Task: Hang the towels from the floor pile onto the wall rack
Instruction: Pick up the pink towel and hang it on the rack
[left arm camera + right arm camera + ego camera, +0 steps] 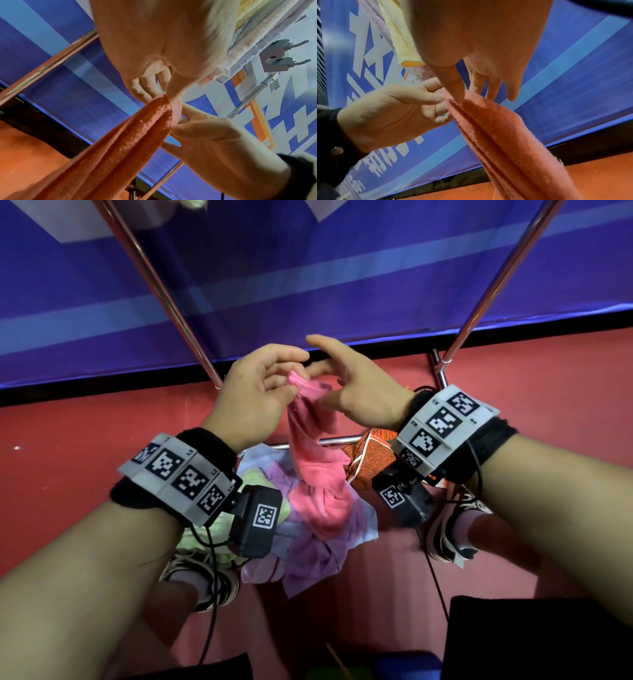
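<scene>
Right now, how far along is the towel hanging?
Several towels already hang up on the rack. In hand: left hand pinches the pink towel by its top edge, right hand open beside it. Left: a pile of cloths lies on the floor.

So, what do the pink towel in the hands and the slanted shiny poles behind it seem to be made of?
Pink towel: seemingly terry cloth, matte; the wrist views show a nubby looped pile and soft folds. Slanted shiny poles: probably polished or chromed metal tube, with bright mirror-like highlights along their length.

Black wristbands (pixel 209 436) – grey marker-tag cuffs (pixel 178 475), black cameras (pixel 258 520), cables.
</scene>
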Demonstrator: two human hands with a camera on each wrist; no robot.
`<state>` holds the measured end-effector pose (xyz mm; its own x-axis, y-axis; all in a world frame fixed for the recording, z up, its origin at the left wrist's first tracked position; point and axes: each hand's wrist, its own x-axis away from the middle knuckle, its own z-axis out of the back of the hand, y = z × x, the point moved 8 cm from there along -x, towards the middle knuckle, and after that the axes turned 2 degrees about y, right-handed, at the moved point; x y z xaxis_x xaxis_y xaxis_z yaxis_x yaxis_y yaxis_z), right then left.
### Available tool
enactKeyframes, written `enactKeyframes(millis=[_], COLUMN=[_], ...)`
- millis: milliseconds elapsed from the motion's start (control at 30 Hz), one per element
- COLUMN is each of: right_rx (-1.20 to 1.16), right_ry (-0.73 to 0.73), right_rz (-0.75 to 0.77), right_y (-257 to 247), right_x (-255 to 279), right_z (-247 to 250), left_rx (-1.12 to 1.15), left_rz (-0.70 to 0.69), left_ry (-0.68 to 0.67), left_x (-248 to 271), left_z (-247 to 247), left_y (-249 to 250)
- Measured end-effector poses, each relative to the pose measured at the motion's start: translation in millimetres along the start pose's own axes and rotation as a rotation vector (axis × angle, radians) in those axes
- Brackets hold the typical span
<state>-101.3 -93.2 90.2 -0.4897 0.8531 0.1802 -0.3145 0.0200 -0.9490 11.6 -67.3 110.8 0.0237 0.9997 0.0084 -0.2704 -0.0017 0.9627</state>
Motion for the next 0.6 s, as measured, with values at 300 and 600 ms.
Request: enactKeyframes(millis=[300, 600], right_rx=[0.316, 0.419], right_ry=[0.017, 0.004], right_rz=[-0.013, -0.024], right_y=[7, 15], right_x=[-3, -4], right_z=[3, 9], left_rx=[-0.032, -0.093], left_rz=[-0.018, 0.061], left_ry=[0.133, 0.294], left_x=[-1, -5], left_z=[23, 53], left_y=[5, -7])
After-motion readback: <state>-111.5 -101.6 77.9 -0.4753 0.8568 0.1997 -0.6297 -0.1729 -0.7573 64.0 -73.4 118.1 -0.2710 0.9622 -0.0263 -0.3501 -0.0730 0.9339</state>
